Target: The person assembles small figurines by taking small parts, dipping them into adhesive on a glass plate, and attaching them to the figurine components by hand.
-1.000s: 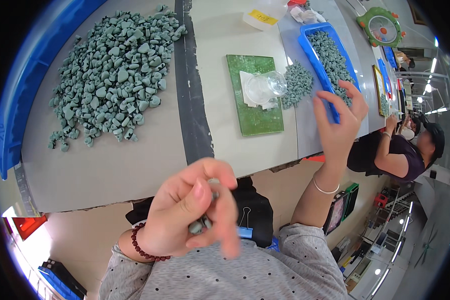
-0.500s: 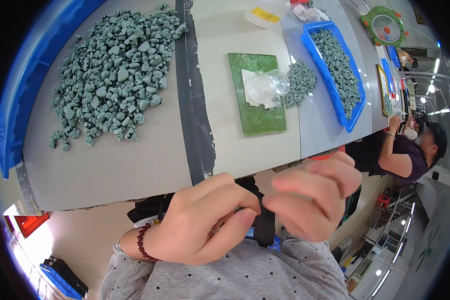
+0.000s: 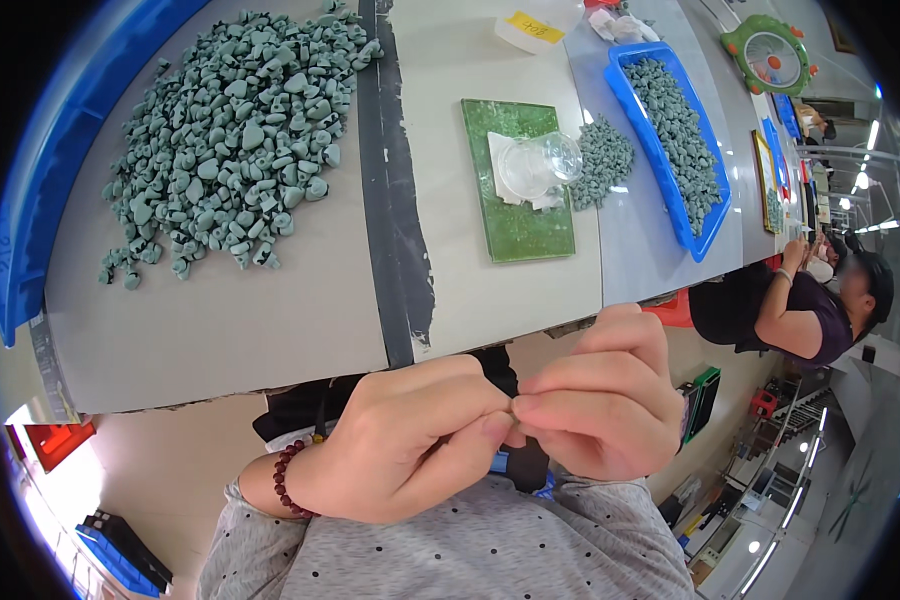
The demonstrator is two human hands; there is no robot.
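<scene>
Over my lap, just off the table's near edge, my left hand (image 3: 415, 435) and my right hand (image 3: 610, 395) meet at the fingertips. Both are closed in a pinch. Whatever lies between the tips is too small and too covered to name. A dark red bead bracelet (image 3: 283, 480) circles my left wrist. Beyond my left hand spreads a large heap of small grey-green pieces with dark parts (image 3: 230, 140). Ahead of my right hand, a small clear glass vessel (image 3: 540, 165) rests tilted on white paper on a green slab (image 3: 525, 240).
A smaller heap of grey-green pieces (image 3: 602, 165) lies beside the slab. Right of it stands a blue tray (image 3: 705, 245) filled with similar pieces. A white container (image 3: 530, 35) and a green fan (image 3: 773, 60) are farther back. Another person (image 3: 810, 310) sits at the right.
My right hand has come left and in, so its fingertips now touch those of my left hand. Before, it was blurred and apart. The left hand has barely moved.
</scene>
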